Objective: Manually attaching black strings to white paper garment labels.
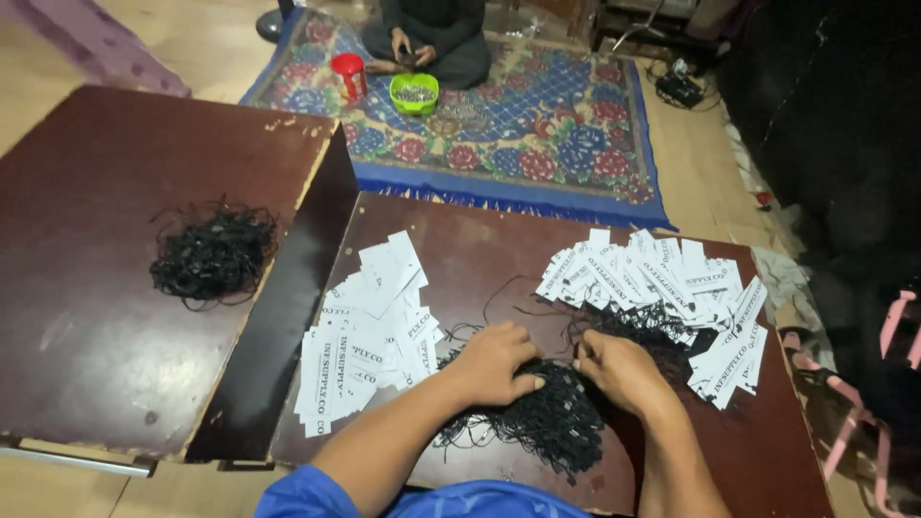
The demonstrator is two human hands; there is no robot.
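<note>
A: Where's the cord pile (552, 417)?

B: On the right board (767, 451), near its front edge, approx. centre. Black, thin, tangled, w/ loose ends trailing toward the middle of the board.

A: Hands?

B: Both on it. Left hand (491, 364) lies on the pile's left top, fingers curled together, tips pinched on a strand or two. Right hand (619, 369) is at the pile's upper right, fingers bunched; prob. nipping a strand too, but the tips are dark against the cords, so can't say for sure.

A: How'd the stuff handle?

B: Very light, limp, no stiffness at all. Not fragile, not slippery, but it snags: pull one strand and neighbours likely drag along. Best to take one loop at a free end w/ thumb and forefinger and hold the heap down w/ the other hand. Grabbing the middle of the mass would lift a clump.

A: What else is around?

B: White tags (369, 331) fanned out left of the pile, toward the board's left edge; more tags (662, 278) at the back right, some touching the cords. Those are thin paper, light, easy to bend. A second cord heap (216, 254) sits on the left board (86, 326), well apart. Beyond, on a rug (576, 134), another person's hands (413, 48) are by a green bowl (414, 94) and a red cup (348, 73).
</note>
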